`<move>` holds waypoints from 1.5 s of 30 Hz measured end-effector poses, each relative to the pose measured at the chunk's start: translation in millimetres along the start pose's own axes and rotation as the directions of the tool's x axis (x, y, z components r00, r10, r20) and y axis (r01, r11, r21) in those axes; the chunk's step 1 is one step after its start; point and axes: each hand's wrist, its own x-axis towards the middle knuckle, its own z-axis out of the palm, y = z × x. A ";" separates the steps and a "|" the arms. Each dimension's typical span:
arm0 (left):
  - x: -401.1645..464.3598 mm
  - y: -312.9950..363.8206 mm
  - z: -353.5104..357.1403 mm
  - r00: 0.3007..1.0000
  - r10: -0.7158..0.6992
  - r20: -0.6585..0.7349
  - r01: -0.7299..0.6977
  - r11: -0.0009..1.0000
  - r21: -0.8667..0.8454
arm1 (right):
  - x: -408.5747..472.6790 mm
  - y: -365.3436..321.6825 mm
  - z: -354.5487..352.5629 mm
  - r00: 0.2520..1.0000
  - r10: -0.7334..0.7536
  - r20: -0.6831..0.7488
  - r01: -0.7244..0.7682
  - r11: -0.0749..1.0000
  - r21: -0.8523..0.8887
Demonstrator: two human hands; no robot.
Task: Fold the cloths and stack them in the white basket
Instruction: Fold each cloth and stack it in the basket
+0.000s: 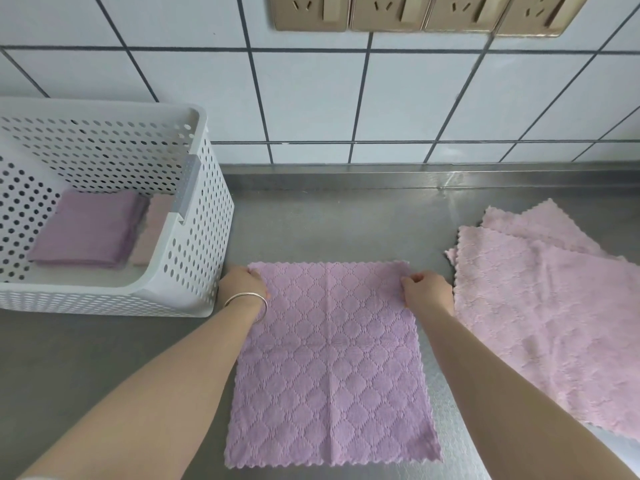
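A purple quilted cloth (pixel 332 365) lies spread flat on the steel counter in front of me. My left hand (pixel 242 282) pinches its far left corner, and my right hand (pixel 427 287) pinches its far right corner. The white perforated basket (pixel 204 216) stands at the left. Inside it lie a folded purple cloth (pixel 90 230) and, beside it on the right, a folded pink cloth (pixel 152 233), partly hidden by the basket wall.
Two unfolded pink cloths (pixel 554 306) lie overlapped on the counter at the right, close to my right hand. A tiled wall (pixel 311 98) with a row of brass sockets (pixel 415 12) rises behind the steel counter (pixel 329 220).
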 end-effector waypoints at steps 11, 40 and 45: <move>-38.4 -1.1 -13.0 0.974 0.141 -0.177 -0.148 0.989 -0.028 | -15.5 -4.9 1.2 0.986 -0.060 -0.155 0.049 0.996 -0.073; -138.3 -143.6 4.5 0.424 0.877 0.227 -0.878 0.336 0.340 | -153.6 152.4 44.6 0.554 -0.833 0.012 0.742 0.487 -0.461; -161.3 -160.7 14.1 0.097 0.966 0.240 -0.961 0.027 0.276 | -157.6 165.6 48.1 0.270 -0.960 0.066 0.869 0.214 -0.445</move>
